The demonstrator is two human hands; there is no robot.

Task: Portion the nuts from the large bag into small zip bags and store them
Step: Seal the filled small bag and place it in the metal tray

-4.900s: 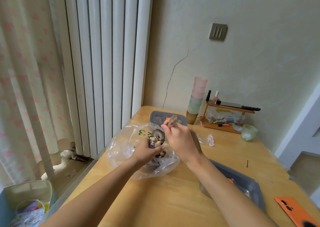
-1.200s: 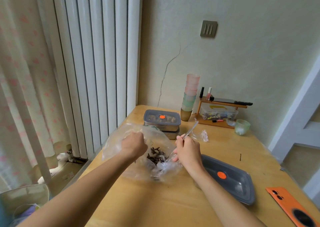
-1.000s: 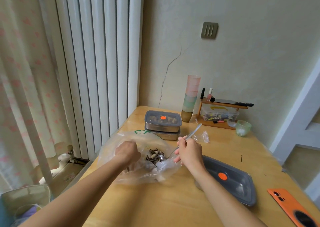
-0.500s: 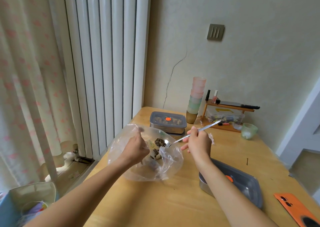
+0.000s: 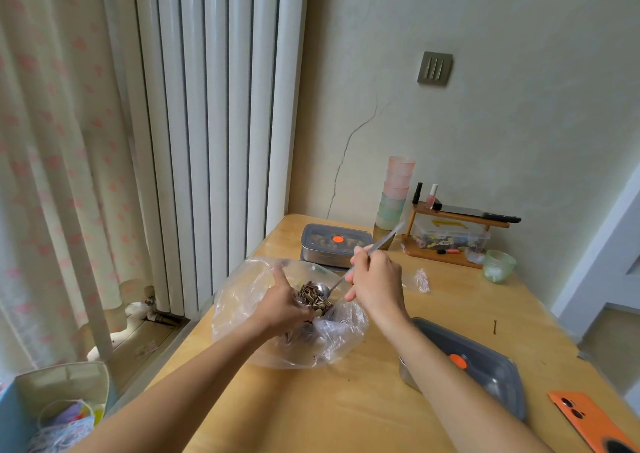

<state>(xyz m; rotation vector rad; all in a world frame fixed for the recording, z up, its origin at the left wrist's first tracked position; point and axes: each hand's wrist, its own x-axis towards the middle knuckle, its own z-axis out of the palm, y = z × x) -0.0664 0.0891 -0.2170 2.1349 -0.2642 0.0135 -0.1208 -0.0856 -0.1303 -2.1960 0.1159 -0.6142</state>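
A large clear plastic bag lies open on the wooden table, with striped seeds and nuts in it. My right hand grips a metal spoon by its handle; the bowl, heaped with seeds, is raised just above the bag's mouth. My left hand is inside the bag mouth with its fingers curled round something small beside the spoon bowl; what it holds is hidden. A small clear zip bag lies crumpled to the right of my right hand.
A lidded metal box with an orange dot sits on another behind the bag. A second such box lies under my right forearm. An orange phone is at the front right. Stacked cups, a small shelf and a green glass line the wall.
The spoon dipped into the nuts in the bag, then came up loaded with seeds. My left hand shifted from the bag's rim to beside the spoon bowl.
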